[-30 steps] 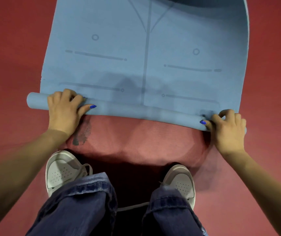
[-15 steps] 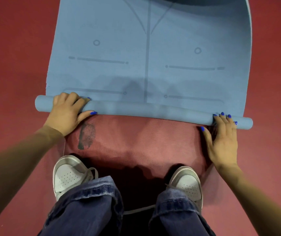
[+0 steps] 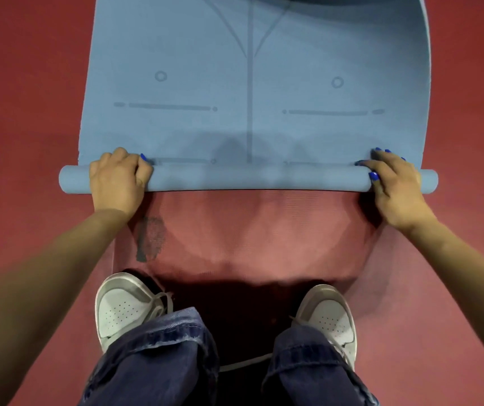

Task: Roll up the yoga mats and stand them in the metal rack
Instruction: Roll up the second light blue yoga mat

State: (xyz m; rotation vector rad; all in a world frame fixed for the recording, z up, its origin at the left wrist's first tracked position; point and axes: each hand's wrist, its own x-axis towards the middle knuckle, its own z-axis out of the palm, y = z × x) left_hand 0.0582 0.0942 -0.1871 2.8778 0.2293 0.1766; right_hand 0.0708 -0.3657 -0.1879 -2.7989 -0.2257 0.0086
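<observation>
A blue yoga mat with darker printed lines lies flat ahead of me, its near end wound into a thin roll across the view. My left hand is curled over the roll near its left end. My right hand presses on the roll near its right end, fingers spread over the top. Under the blue mat lies a red mat with a dark smudge. The metal rack is out of sight.
Red floor surrounds the mats on both sides. My white shoes and jeans stand on the red mat's near end, just behind the roll.
The roll has been pushed forward over the blue mat and straightened to lie level. Both hands moved with it, the right hand shifting further onto its top.
</observation>
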